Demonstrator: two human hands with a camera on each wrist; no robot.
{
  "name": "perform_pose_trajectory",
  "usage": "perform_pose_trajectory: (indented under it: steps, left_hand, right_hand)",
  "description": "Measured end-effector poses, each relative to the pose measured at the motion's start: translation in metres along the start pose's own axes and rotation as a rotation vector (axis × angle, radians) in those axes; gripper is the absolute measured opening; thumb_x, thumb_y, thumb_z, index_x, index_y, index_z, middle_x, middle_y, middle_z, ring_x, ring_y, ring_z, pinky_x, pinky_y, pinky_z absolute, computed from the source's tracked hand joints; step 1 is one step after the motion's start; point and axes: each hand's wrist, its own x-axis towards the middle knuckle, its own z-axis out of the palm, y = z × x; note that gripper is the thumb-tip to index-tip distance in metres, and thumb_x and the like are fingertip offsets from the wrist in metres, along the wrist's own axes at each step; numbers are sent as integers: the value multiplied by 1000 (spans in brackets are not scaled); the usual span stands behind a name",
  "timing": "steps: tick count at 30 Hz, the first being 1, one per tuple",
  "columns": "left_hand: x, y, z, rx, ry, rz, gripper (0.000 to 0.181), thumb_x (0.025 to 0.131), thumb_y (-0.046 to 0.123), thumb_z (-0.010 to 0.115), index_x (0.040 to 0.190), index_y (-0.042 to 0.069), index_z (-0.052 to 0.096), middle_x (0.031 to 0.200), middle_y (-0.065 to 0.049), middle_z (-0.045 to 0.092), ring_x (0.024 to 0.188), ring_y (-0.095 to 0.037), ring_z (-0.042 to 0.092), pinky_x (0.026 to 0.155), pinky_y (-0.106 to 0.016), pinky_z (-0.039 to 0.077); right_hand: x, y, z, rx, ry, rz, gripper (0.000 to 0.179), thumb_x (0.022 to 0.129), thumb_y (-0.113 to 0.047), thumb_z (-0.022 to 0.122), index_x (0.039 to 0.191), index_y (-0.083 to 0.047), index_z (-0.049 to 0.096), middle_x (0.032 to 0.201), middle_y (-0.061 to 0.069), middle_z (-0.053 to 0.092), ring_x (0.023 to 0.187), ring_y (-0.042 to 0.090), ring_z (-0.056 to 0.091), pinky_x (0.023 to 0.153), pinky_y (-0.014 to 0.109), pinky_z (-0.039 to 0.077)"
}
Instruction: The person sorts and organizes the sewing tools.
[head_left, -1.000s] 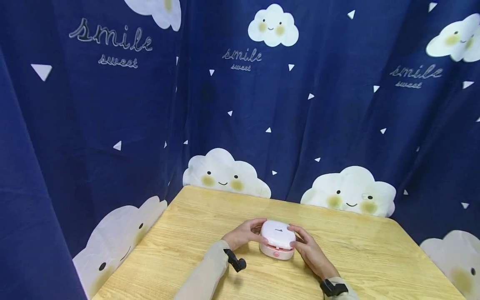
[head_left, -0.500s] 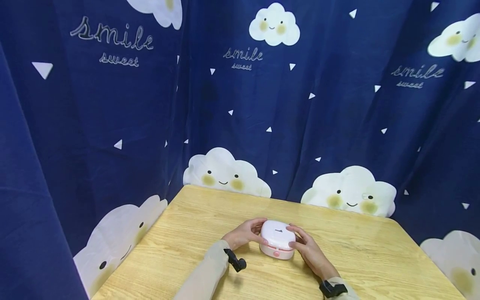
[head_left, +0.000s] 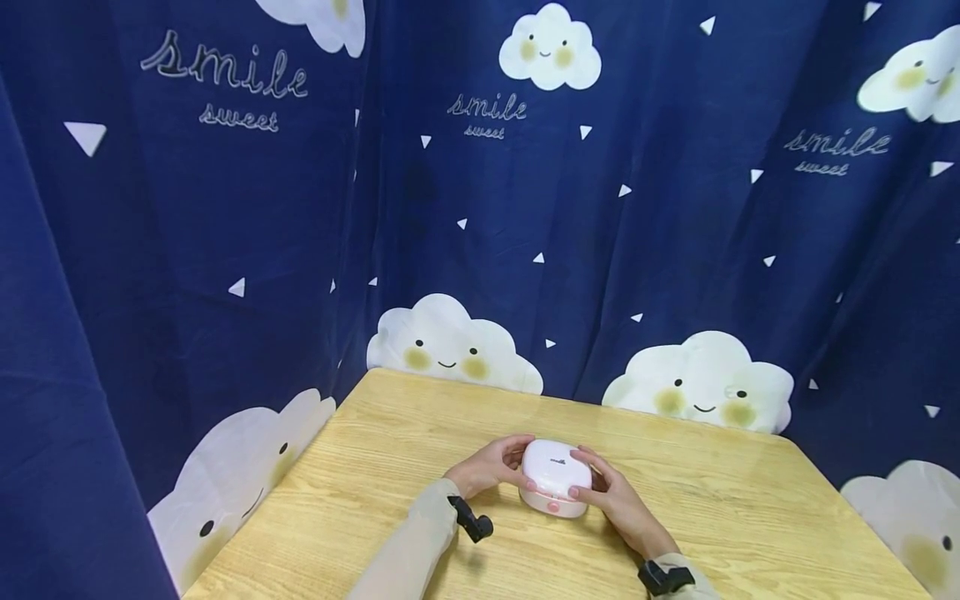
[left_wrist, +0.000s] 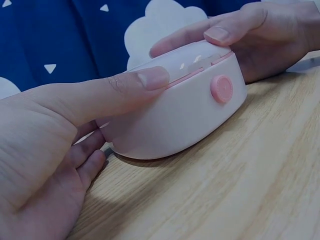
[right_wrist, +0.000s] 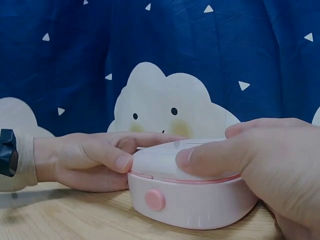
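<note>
A small rounded box with a pale pink base [head_left: 542, 502] sits on the wooden table. Its glossy white lid [head_left: 556, 467] lies over the base, with a thin pink seam between them. A round pink button [right_wrist: 155, 199] sticks out at the front. My left hand [head_left: 489, 467] grips the box's left side, thumb on the front edge of the lid and fingers behind. From the right, my right hand [head_left: 622, 505] holds it, thumb pressed on the lid's front corner and fingers around the far side. In the left wrist view, my left thumb [left_wrist: 150, 79] lies along the seam.
The light wooden table [head_left: 420, 417] has rounded corners at the back. A dark blue curtain [head_left: 480, 183] with smiling white clouds hangs behind it and along its left side. Each wrist wears a black camera band [head_left: 471, 520] over a pale sleeve [head_left: 408, 546].
The lid has come down at the front, and the gap above the base has narrowed to a seam. My right thumb has shifted a little further onto the lid. The base stays put.
</note>
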Motion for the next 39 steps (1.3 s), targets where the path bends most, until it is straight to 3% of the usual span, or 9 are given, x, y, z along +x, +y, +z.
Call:
perform_pose_trajectory:
  steps: [12,22,30,35,39]
  left_hand:
    - [-2,1,0,16,-11,-2,86,84,0,85,156,-2,38,154,-12,48,144,-29,42,121,-42,30]
    - [-2,4,1,12,1,0,86,84,-4,84,156,-2,38,154,-12,48,145,-29,40,121,-42,29]
    - [-5,3,0,18,5,2,86,82,-5,84,155,-3,39,153,-11,48,145,-29,40,122,-42,29]
    - [-5,4,-2,49,-7,-2,85,82,-3,84,155,-2,40,152,-11,50,143,-29,42,121,-42,31]
    - [-5,9,-4,82,-12,-24,88,83,0,85,156,-2,37,152,-10,49,143,-30,42,119,-42,33]
  right_hand:
    - [-2,-3,0,-25,-12,-13,67,92,-5,78,151,1,48,168,21,18,148,40,28,105,13,33]
    - [-1,-7,1,-72,12,42,67,91,-11,80,151,-6,50,169,17,19,149,37,26,107,15,31]
    - [0,-10,9,-88,26,38,65,91,-10,79,150,-5,50,169,19,17,153,36,15,122,45,13]
    - [0,-14,11,-99,34,51,64,91,-9,78,149,-5,51,169,20,17,155,37,11,124,49,9]
    - [-1,-20,12,-166,30,46,64,91,-10,77,149,-5,52,168,22,18,154,41,12,124,54,12]
